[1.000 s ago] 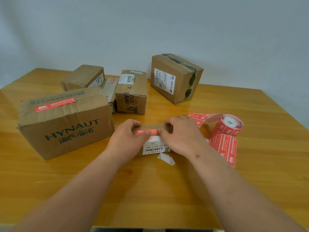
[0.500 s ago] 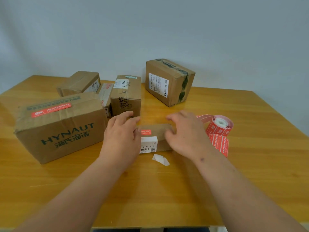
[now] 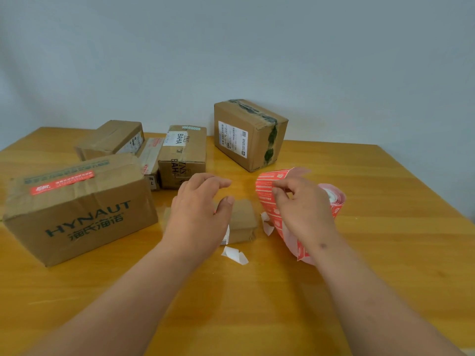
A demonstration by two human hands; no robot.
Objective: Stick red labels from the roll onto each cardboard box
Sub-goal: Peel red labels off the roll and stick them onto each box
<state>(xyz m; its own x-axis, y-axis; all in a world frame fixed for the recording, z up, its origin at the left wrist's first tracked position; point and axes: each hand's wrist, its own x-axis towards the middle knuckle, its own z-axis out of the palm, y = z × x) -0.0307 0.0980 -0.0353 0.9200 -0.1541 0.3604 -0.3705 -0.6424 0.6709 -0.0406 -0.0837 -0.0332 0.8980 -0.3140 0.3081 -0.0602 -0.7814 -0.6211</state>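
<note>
A small flat cardboard box lies at the table's middle, partly hidden under my left hand, which hovers over it with fingers spread and holds nothing. My right hand pinches the loose strip of red labels, lifted off the table; the label roll sits behind that hand. The big HYNAUT box at the left carries a red label on top. Further back stand a BAHA box, a tilted box with a white shipping label, and another box.
White backing scraps lie on the wooden table: one in front of the small box, another to its right. A slim box is wedged between the back boxes. A plain wall rises behind.
Both hands have left the small box. My right hand moved right and picked up the label strip. My left hand lifted and opened above the box.
</note>
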